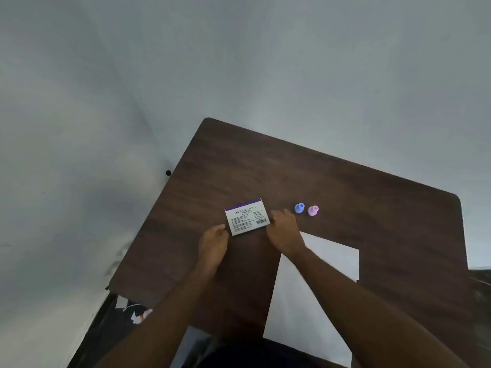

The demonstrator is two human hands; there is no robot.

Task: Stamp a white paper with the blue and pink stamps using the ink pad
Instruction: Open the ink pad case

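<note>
Head camera looks down on a dark wood-grain table point(345, 197) set against a pale wall. Near the middle lies the ink pad point(247, 220), a flat white box with a purple band and printed label, lid closed. The left hand point(214, 245) sits at its near left corner, fingers loosely curled with the tips touching or just short of the edge; I cannot tell whether they actually grip it. The right hand point(284, 229) is at the box's right edge, fingers bent down against that side, apparently touching it, though whether it holds the box is not clear from here.

Just beyond the right hand stand the blue stamp point(299, 208) and, beside it, the pink stamp point(312, 210), both upright and untouched. The white paper point(326, 258) lies near the table's front edge, partly under the right forearm, with no marks that I can see.

The ink pad looks light and rigid, probably a thin case, so one hand should steady the base while the other lifts the lid at an edge; it may slide on the smooth tabletop. The stamps look small, light and hard, best pinched by their narrow knobs. The paper is thin and will shift unless held flat.
</note>
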